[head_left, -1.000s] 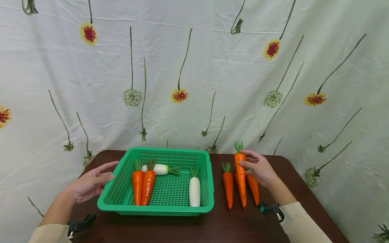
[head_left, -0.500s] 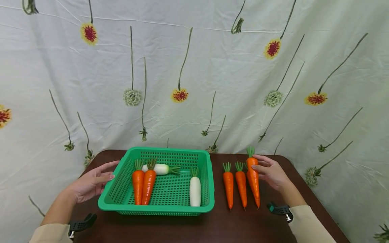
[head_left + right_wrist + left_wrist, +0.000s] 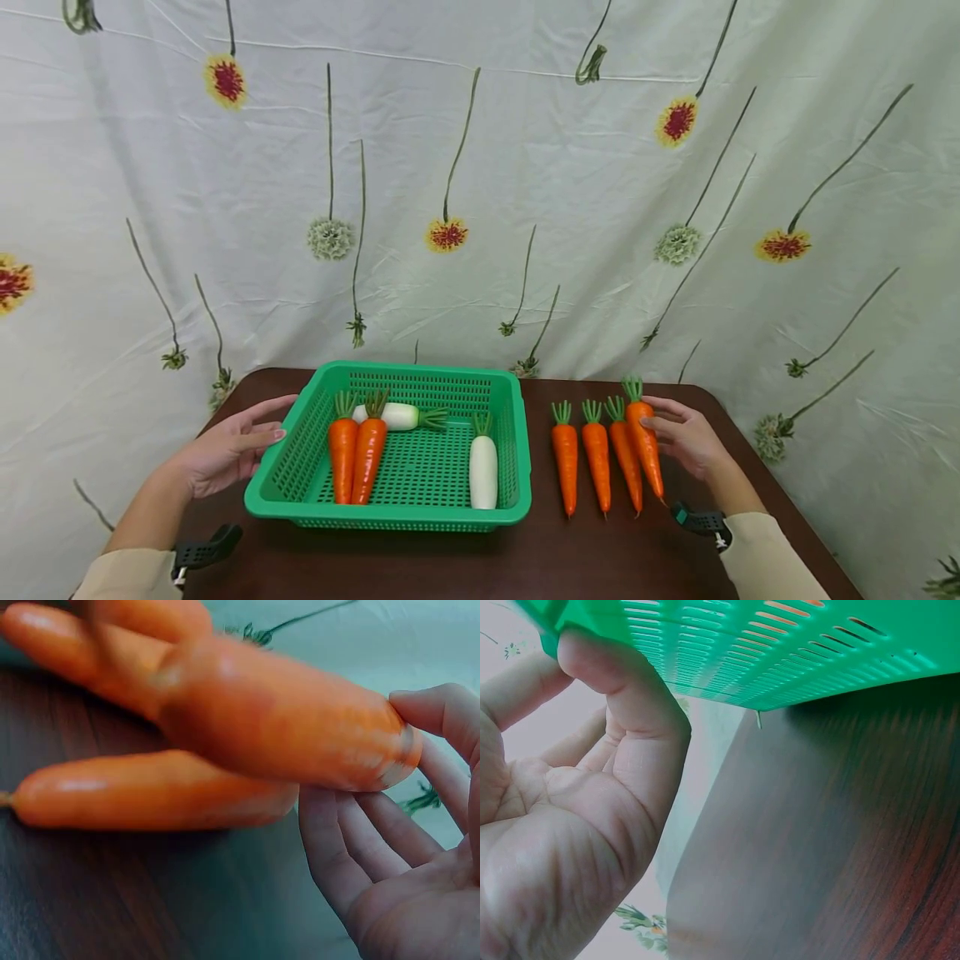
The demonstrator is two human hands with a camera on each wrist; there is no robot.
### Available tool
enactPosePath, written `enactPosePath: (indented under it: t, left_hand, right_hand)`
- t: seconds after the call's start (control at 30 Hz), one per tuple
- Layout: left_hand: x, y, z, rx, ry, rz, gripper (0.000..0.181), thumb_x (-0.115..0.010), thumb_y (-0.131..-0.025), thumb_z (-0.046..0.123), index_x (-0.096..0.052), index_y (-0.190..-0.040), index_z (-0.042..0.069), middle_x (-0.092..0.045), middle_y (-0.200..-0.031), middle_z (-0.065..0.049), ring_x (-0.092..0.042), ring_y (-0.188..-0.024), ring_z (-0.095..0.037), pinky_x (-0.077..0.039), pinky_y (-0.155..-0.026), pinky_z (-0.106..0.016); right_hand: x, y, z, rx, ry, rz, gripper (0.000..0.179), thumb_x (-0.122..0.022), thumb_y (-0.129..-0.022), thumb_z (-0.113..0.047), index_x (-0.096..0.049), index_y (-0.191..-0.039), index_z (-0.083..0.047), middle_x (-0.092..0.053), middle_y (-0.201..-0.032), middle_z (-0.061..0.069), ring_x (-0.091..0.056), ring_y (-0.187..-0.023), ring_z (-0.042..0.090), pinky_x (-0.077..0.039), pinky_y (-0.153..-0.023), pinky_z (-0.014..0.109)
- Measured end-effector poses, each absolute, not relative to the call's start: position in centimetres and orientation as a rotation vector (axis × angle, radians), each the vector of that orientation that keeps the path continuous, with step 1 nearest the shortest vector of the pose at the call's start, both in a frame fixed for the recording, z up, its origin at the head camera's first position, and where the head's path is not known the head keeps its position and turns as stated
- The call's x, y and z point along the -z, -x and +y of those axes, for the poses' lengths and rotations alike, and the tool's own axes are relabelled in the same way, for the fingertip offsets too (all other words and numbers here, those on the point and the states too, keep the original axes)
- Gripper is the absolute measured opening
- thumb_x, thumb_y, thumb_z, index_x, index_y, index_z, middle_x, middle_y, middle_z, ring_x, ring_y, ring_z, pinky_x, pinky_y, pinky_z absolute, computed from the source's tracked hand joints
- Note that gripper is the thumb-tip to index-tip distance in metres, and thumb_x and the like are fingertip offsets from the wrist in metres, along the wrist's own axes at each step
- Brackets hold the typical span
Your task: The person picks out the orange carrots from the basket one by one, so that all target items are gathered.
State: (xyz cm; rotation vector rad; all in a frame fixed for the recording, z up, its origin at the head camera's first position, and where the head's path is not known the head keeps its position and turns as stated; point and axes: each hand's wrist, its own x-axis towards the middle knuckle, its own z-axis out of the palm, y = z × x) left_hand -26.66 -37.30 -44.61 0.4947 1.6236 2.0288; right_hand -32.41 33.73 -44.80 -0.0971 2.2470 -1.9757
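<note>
My right hand [image 3: 686, 437] pinches a carrot [image 3: 645, 446] between thumb and fingers near its leafy end. In the right wrist view the carrot [image 3: 285, 712] points its blurred tip at the camera, with the right hand [image 3: 405, 877] around its top. Beside it on the table lie three more carrots [image 3: 565, 467] in a row, leaves pointing away. My left hand [image 3: 228, 454] is at the left rim of a green mesh basket [image 3: 258, 507]. In the left wrist view, the left hand [image 3: 577, 817] has thumb and forefinger gripping the basket's edge [image 3: 727, 686].
Inside the basket two carrots [image 3: 356, 458] lie at the left; one white radish [image 3: 401, 415] lies crosswise behind them and another white radish [image 3: 483, 471] at the right. The dark wooden table [image 3: 450, 567] has rounded corners. A flower-printed cloth [image 3: 480, 167] hangs behind.
My right hand has carried its carrot rightward, across the loose carrots to the right end of their row, and lower. The left hand and basket stay put.
</note>
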Motion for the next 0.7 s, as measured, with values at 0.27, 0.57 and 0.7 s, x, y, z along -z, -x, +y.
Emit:
enactPosePath:
  t: [0.27, 0.57, 0.7]
  left_hand:
    - [44.7, 26.7, -37.3, -2.029, -0.506, 1.608, 0.054, -0.034, -0.111, 0.003, -0.026, -0.157, 0.031, -0.069, -0.132, -0.003, -0.073, -0.113, -0.025, -0.059, -0.095, -0.048]
    - [44.5, 26.5, -37.3, -2.048, -0.487, 1.590, 0.056, -0.036, -0.111, 0.003, -0.024, -0.158, 0.030, -0.069, -0.134, -0.003, -0.073, -0.114, -0.024, -0.060, -0.095, -0.046]
    - [44.4, 26.5, -37.2, -2.045, -0.481, 1.597, 0.056, -0.036, -0.111, 0.003, -0.023, -0.158, 0.030, -0.069, -0.134, -0.003, -0.073, -0.114, -0.024, -0.060, -0.095, -0.046]
  right_hand:
    - [46.0, 32.6, 34.8, 1.949, 0.079, 2.271, 0.048, -0.067, -0.100, -0.017, -0.055, -0.146, -0.010, -0.072, -0.107, -0.017, -0.071, -0.098, 0.009, -0.061, -0.085, 0.030]
    - [47.1, 32.8, 35.7, 1.803, -0.009, 2.395, 0.060, -0.070, -0.098, -0.023, -0.048, -0.151, -0.003, -0.068, -0.121, -0.002, -0.070, -0.098, 0.013, -0.061, -0.087, 0.034]
    - [47.6, 33.0, 35.9, 1.733, -0.006, 2.430, 0.061, -0.071, -0.098, -0.021, -0.047, -0.150, 0.000, -0.065, -0.131, 0.009, -0.070, -0.100, 0.013, -0.062, -0.088, 0.036]
